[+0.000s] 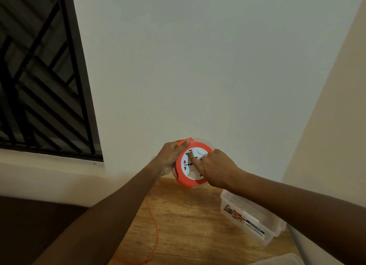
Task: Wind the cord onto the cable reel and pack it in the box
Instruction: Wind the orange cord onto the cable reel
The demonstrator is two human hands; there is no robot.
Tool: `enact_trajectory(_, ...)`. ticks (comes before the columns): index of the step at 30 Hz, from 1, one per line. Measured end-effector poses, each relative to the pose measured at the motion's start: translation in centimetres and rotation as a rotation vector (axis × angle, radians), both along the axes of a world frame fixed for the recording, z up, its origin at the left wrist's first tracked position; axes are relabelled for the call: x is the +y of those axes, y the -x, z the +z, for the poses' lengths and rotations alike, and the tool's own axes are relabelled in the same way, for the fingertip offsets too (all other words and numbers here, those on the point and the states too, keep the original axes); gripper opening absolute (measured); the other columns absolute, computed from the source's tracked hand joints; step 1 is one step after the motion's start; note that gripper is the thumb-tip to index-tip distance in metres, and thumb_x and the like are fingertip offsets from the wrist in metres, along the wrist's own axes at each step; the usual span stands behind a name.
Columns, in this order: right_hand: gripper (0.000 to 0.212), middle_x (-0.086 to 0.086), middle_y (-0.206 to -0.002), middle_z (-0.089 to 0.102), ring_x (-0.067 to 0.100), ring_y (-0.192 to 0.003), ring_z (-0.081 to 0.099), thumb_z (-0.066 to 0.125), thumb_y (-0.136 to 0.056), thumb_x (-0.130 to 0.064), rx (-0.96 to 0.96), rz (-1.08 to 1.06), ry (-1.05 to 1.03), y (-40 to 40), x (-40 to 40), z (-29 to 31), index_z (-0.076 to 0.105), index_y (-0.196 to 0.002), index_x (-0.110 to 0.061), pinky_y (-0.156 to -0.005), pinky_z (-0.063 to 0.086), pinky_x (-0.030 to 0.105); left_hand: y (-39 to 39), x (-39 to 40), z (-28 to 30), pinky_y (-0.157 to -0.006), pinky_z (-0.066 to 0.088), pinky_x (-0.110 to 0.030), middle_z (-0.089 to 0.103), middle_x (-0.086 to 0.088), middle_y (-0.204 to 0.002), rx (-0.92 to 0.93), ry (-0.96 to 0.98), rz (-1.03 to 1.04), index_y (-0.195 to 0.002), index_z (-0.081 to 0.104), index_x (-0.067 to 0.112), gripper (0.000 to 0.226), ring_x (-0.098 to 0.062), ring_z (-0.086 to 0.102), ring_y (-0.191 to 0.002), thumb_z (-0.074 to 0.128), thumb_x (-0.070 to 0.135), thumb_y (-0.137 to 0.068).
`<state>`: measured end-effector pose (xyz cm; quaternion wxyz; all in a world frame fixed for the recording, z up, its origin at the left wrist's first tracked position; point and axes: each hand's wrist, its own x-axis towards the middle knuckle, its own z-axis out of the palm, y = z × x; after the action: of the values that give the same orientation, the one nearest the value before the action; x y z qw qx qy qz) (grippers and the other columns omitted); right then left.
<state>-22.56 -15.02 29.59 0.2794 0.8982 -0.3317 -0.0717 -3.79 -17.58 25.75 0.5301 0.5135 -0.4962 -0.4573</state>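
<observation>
An orange cable reel (pixel 183 177) with a white socket face is held up in front of the wall, above the wooden table (pixel 188 225). My left hand (pixel 170 157) grips its orange handle and left rim. My right hand (pixel 215 167) lies over the white face with curled fingers, its forefinger pressed into the face. The loose orange cord (pixel 155 235) hangs from the reel and loops over the table toward the near edge. A clear plastic box (pixel 251 219) with a printed label stands on the table at the right, partly hidden by my right forearm.
A pale wall rises straight ahead and another at the right. A dark window with a black metal grille (pixel 39 76) fills the left. A translucent lid (pixel 281 259) shows at the bottom right edge of the table.
</observation>
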Motion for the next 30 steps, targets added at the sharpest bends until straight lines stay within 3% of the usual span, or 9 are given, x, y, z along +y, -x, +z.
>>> enact_trajectory(3, 0.074, 0.016, -0.138, 0.052, 0.035, -0.117, 0.056, 0.083, -0.074, -0.032, 0.091, 0.136, 0.012, 0.4, -0.4, 0.6, 0.049, -0.138, -0.017, -0.091, 0.051, 0.046, -0.2, 0.1, -0.2, -0.082, 0.065, -0.044, 0.079, -0.006, -0.107, -0.005, -0.014, 0.002, -0.105, 0.07, 0.026, 0.024, -0.03, 0.078, -0.091, 0.061, 0.047, -0.095)
enact_trajectory(6, 0.069, 0.016, -0.142, 0.048, 0.036, -0.122, 0.052, 0.087, -0.069, -0.027, 0.201, 0.227, -0.04, 0.7, -0.5, 1.0, 0.059, -0.131, -0.022, -0.088, 0.053, 0.048, -0.1, 0.0, -0.5, -0.087, 0.063, -0.048, 0.078, -0.007, -0.11, -0.011, -0.027, -0.017, -0.111, 0.069, 0.025, 0.031, -0.031, 0.077, -0.094, 0.061, 0.049, -0.094)
enact_trajectory(12, 0.073, 0.015, -0.155, 0.028, 0.037, -0.132, 0.038, 0.074, -0.084, -0.032, 0.278, 0.226, -0.003, 0.7, -0.8, 1.3, 0.037, -0.146, -0.034, -0.101, 0.044, 0.049, 0.4, 0.0, -0.4, -0.081, 0.065, -0.042, 0.079, -0.005, -0.105, -0.014, -0.03, -0.046, -0.113, 0.07, 0.021, 0.03, -0.03, 0.078, -0.09, 0.062, 0.045, -0.096)
enact_trajectory(18, 0.079, 0.019, -0.153, 0.031, 0.041, -0.128, 0.046, 0.07, -0.087, -0.036, 0.298, 0.121, 0.021, -0.1, -1.2, -0.1, 0.024, -0.152, -0.033, -0.103, 0.041, 0.053, 0.5, -0.1, -0.1, -0.072, 0.065, -0.036, 0.081, -0.002, -0.099, -0.024, -0.013, -0.047, -0.107, 0.072, 0.024, 0.026, -0.026, 0.078, -0.086, 0.062, 0.045, -0.096)
enact_trajectory(24, 0.087, 0.011, -0.152, 0.037, 0.033, -0.127, 0.051, 0.061, -0.093, -0.039, -0.054, -0.103, -0.196, -0.6, -0.9, -0.8, 0.0, -0.154, -0.027, -0.101, 0.045, 0.045, 0.3, -0.5, -0.3, -0.075, 0.066, -0.038, 0.078, -0.002, -0.112, -0.057, -0.014, -0.009, -0.118, 0.068, 0.025, 0.033, -0.026, 0.078, -0.09, 0.062, 0.048, -0.096)
enact_trajectory(30, 0.091, 0.012, -0.149, 0.04, 0.031, -0.122, 0.055, 0.061, -0.093, -0.037, -0.14, -0.184, -0.248, -1.0, -0.5, -0.8, -0.003, -0.155, -0.021, -0.097, 0.048, 0.042, 0.4, -0.8, -0.2, -0.084, 0.064, -0.046, 0.078, -0.004, -0.111, -0.035, -0.012, 0.002, -0.115, 0.07, 0.024, 0.033, -0.028, 0.078, -0.093, 0.063, 0.049, -0.094)
